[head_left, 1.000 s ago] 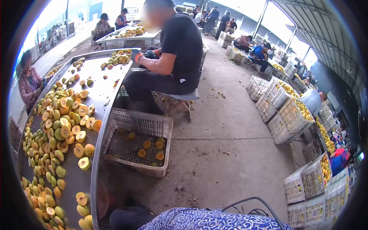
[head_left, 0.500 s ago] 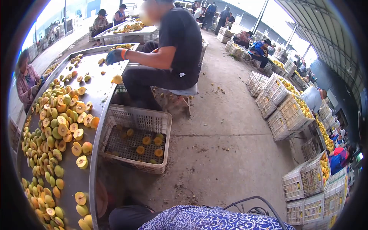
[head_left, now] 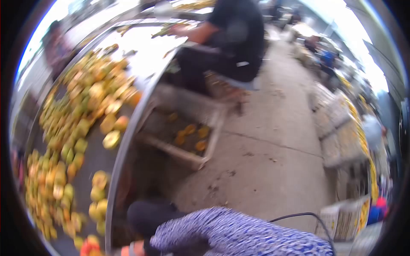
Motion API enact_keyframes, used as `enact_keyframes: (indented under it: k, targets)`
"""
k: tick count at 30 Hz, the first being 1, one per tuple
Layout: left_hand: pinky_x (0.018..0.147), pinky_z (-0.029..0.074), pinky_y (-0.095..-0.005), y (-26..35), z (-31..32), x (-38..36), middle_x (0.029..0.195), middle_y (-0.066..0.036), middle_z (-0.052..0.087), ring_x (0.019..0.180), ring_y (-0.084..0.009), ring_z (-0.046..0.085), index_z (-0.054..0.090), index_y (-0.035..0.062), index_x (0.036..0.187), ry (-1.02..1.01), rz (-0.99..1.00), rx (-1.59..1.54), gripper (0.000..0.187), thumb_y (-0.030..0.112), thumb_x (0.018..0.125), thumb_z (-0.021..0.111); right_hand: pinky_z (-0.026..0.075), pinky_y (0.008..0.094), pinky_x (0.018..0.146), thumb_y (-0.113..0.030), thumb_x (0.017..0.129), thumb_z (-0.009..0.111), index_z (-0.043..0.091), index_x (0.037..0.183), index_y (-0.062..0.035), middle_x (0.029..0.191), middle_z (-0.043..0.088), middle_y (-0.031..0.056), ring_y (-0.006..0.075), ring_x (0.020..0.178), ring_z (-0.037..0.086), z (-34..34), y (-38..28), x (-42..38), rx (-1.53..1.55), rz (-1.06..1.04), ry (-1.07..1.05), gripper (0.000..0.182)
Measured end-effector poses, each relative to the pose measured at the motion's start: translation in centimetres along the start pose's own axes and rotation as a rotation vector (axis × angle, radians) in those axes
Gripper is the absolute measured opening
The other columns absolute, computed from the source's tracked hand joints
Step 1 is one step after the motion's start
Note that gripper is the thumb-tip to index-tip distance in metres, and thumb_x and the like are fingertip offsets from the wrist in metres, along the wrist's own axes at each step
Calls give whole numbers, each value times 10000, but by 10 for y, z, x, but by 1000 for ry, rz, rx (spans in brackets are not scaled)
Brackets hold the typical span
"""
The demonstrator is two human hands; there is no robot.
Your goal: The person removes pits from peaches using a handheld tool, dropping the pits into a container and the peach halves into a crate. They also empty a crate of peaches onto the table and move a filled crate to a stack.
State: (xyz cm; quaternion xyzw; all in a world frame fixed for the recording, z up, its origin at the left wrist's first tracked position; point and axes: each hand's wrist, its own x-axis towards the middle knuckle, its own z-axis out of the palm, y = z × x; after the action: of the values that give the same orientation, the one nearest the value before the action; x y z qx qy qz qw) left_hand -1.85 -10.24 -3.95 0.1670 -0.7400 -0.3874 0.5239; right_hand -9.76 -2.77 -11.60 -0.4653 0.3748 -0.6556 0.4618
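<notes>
**View swings left and blurs; wearer's hands barely in frame**

Since half a second ago the camera has tilted and rolled, so the metal table (head_left: 112, 168) now runs steeply up the left of the picture and everything is smeared by motion. The seated co-worker (head_left: 232, 40) in the dark shirt has drawn up toward the top edge, forearm out over the table's far end.

Halved yellow-green fruit (head_left: 74, 128) lies in a long heap on the table, its long axis following the table edge away from the wearer. The nearest pieces sit at the lower left, just beside what looks like an orange-cuffed glove (head_left: 128, 248) at the bottom edge. That glove lies left of the blue patterned sleeve (head_left: 222, 239), and the fruit lies left of and beyond it.

Which hand it is cannot be told. Fingers are cut off by the frame, so spread or pinching cannot be told. The other hand is out of view.

A white crate (head_left: 188, 136) holding a few halves stands on the floor just beside the table; its mesh is unreadable through blur.
</notes>
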Motion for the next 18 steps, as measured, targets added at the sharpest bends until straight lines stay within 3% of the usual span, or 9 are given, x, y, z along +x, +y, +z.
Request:
enact_keyframes:
  k: [3,4,5,7,10,11,12,14,18]
  targets:
    - [788,610,-472,0,-8,-5,967,-205,702,847,-334,688,693,-73,1024,-7,-159,6,449,354,913,610,501,407,972,-363,1111,407,575,1356,-108,1288,653,91,270,1136,624,40,16,-1,55,-54,-10,392]
    - [788,615,-490,-3,-12,-7,943,-188,711,859,-344,698,694,-60,1018,79,-321,-102,490,411,979,566,526,392,875,-456,1096,387,607,1344,-98,1080,702,148,292,923,645,47,32,-1,-192,-59,99,487]
    - [788,620,-509,-5,-15,-10,918,-172,720,872,-353,708,695,-47,1013,187,-473,-221,544,468,1044,522,525,441,884,-465,1091,383,630,1262,-82,1120,692,218,402,998,650,37,11,-5,-146,40,36,487]
    - [777,630,-529,-5,-18,-11,931,-186,721,851,-360,721,670,-37,1072,342,-592,-456,478,429,1040,563,522,481,870,-491,1084,389,595,1239,-61,1049,691,257,452,1025,649,41,-5,-7,-70,199,112,502]
    - [835,605,-585,-8,-27,-22,1043,-178,721,940,-364,710,694,-12,1102,395,-627,-533,560,507,1060,487,527,473,875,-519,1074,418,559,1309,-44,1051,694,270,463,1038,651,41,3,-14,-321,39,36,549]
    - [838,607,-571,2,-28,-24,1042,-179,720,933,-363,711,709,6,1069,257,-576,-569,538,505,1054,508,528,472,873,-525,1072,425,556,1318,-40,1055,695,272,464,1039,652,43,-7,-13,-262,49,45,560]
    - [823,620,-565,7,-25,-27,1001,-193,728,890,-370,724,709,-22,1045,340,-561,-560,495,447,1045,553,527,469,875,-508,1076,432,559,1315,-40,1084,693,273,456,1040,654,43,-19,-14,-129,228,35,541]
    - [786,634,-553,5,-23,-31,961,-207,737,846,-381,738,700,-64,1039,460,-509,-496,480,403,1041,589,525,464,882,-489,1078,448,566,1311,-40,1100,692,267,447,1047,654,42,-13,-14,-301,24,-41,519]
    - [796,630,-505,10,-23,-34,963,-198,742,857,-363,742,689,-77,1061,389,-396,-314,490,402,1043,585,523,465,886,-478,1075,463,568,1309,-38,1107,689,269,449,1051,649,41,-28,-10,-40,248,-59,509]
